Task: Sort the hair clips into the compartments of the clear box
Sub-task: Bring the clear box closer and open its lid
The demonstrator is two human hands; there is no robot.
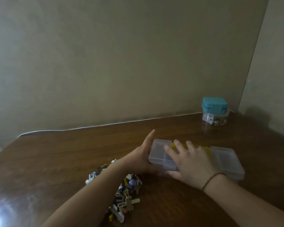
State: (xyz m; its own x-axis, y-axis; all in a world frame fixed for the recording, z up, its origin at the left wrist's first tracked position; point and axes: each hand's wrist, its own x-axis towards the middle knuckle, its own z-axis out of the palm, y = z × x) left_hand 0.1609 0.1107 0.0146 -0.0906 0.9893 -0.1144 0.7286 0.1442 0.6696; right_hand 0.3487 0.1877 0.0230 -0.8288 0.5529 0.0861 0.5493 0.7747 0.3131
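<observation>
A clear plastic box (225, 159) with compartments and a yellow strip along its far side lies closed on the brown table, right of centre. My left hand (142, 154) lies flat against the box's left end, fingers straight. My right hand (190, 159) rests on top of the lid with fingers spread and the thumb at the near edge. A pile of small hair clips (126, 195) in beige, white, yellow and dark colours lies on the table near me, partly hidden under my left forearm.
A clear jar with a teal lid (214, 112) stands at the table's far right corner by the wall. A thin white cable (88, 127) runs along the table's back edge. The wooden table (56, 161) meets walls behind and to the right.
</observation>
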